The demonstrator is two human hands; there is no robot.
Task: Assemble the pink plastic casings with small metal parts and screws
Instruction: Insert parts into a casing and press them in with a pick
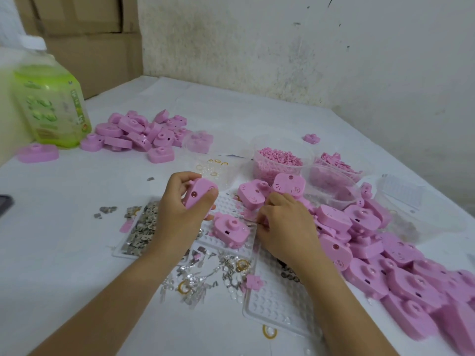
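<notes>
The held casing point(199, 195) is pink with a dark red dot. The left heap point(138, 132) toward the table's far left corner and the right heap point(385, 255) along its right edge are the same pink, some faces lined with whiskers. The metal parts point(144, 227) are grey, the rings point(239, 263) yellow, the jug point(51, 109) pale green, the table cover point(77, 201) white.

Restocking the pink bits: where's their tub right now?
Head view, right of centre: the tub sits beyond the right hand, just left of a second clear tub.

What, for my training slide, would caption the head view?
Left hand grips a pink casing; right hand reaches down to the dimpled tray.
</notes>
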